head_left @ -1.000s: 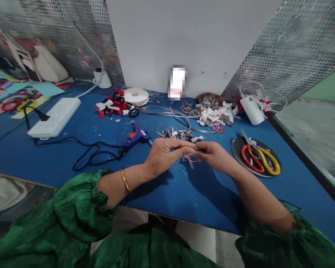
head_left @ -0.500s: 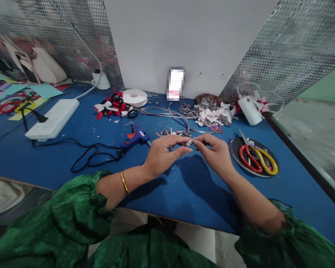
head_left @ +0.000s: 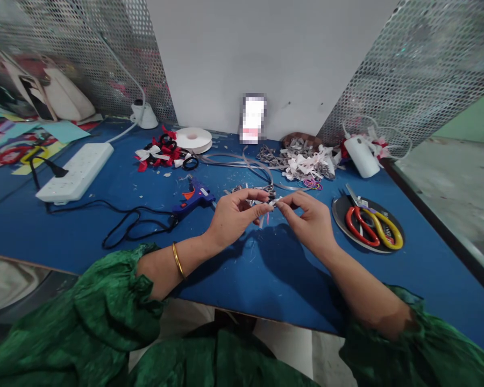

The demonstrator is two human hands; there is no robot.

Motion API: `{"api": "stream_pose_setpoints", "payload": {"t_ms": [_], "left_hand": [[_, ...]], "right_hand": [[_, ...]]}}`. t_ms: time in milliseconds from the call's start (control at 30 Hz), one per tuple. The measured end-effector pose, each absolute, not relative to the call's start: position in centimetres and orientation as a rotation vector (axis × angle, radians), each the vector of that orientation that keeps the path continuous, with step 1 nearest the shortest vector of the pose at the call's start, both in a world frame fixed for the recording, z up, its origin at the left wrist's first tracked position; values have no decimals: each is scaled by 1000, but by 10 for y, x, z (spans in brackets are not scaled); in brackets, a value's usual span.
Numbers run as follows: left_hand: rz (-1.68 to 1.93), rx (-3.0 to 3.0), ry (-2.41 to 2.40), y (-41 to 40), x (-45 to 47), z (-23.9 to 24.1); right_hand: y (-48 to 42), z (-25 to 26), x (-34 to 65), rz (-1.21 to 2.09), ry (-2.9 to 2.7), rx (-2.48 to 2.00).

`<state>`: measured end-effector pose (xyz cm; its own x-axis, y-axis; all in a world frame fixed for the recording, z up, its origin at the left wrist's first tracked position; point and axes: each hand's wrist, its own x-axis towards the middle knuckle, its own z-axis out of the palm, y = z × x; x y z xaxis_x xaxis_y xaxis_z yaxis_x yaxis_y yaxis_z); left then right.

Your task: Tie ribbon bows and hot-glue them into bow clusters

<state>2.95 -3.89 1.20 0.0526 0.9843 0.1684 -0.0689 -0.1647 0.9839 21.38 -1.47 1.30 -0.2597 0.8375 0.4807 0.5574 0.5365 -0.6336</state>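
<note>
A small pale ribbon bow (head_left: 273, 202) is pinched between my two hands above the blue table. My left hand (head_left: 236, 215) grips its left side between thumb and fingers, and my right hand (head_left: 308, 217) pinches its right end with thumb and forefinger. A short light strip with a pinkish part (head_left: 267, 218) hangs below the fingertips. Behind the hands lies a small heap of grey and white ribbon pieces (head_left: 250, 192), partly hidden by my left hand. A blue glue gun (head_left: 197, 196) rests just left of my left hand.
Right of my hands, a dark round tray (head_left: 339, 217) holds red-handled and yellow-handled scissors (head_left: 383, 228). Grey and white bows (head_left: 308, 158) are piled behind. A ribbon spool (head_left: 193, 138), red and black bows (head_left: 161, 150), a power strip (head_left: 76, 174) and a black cord (head_left: 125, 236) lie left.
My left fingers have shifted their grip on the bow, the thumb moving up and nearer the fingers. The hanging strip now shows below them. My right hand keeps its pinch.
</note>
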Motion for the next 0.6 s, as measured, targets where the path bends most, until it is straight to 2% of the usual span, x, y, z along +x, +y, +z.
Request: {"api": "stream_pose_setpoints", "payload": {"t_ms": [367, 467, 600], "left_hand": [[1095, 1028, 794, -38, 27, 20], [1086, 926, 785, -37, 25, 20], [1098, 855, 789, -35, 24, 20]], "right_hand": [[-17, 11, 211, 400, -2030, -1159], [-16, 12, 212, 513, -1956, -1147], [-13, 12, 212, 838, -1714, -1185]]}}
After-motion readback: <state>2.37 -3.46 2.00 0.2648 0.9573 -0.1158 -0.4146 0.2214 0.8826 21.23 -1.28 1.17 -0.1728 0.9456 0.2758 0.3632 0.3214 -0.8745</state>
